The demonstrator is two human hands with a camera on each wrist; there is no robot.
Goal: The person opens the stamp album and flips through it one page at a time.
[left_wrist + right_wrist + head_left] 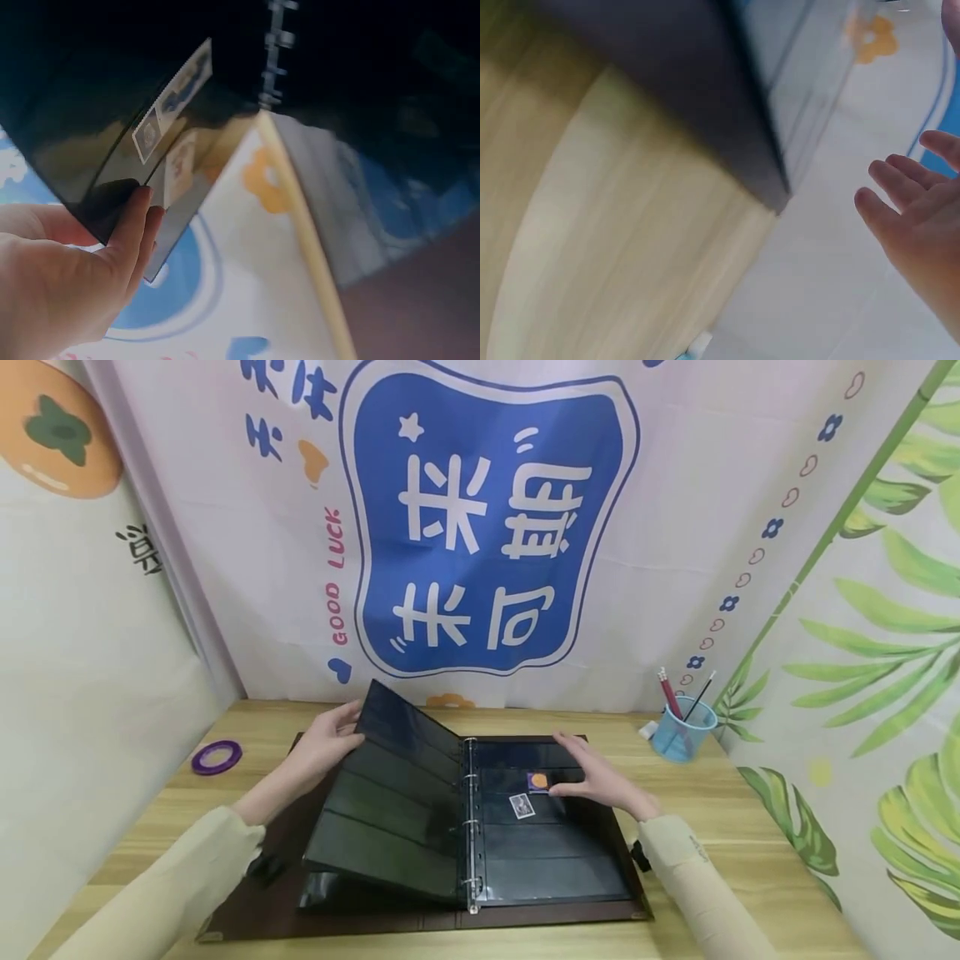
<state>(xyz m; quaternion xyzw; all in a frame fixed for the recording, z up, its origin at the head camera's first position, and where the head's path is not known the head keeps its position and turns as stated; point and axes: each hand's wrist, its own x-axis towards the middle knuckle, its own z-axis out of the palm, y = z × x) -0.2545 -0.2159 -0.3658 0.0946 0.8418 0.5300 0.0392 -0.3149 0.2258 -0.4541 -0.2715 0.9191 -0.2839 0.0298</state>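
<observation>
A stamp album with a dark brown cover lies spread on the desk. My left hand pinches the outer edge of a raised black page, tilted up to the left of the metal rings. In the left wrist view, stamps sit in strips on this page, near the fingers. My right hand is over the right-hand page, fingers extended and holding nothing. Beside its thumb are a purple and orange stamp and a grey, white-bordered stamp.
A purple tape roll lies left of the album on the wooden desk. At the back right stands a blue mesh pen cup with pencils, a small white eraser beside it. A printed cloth hangs behind the desk.
</observation>
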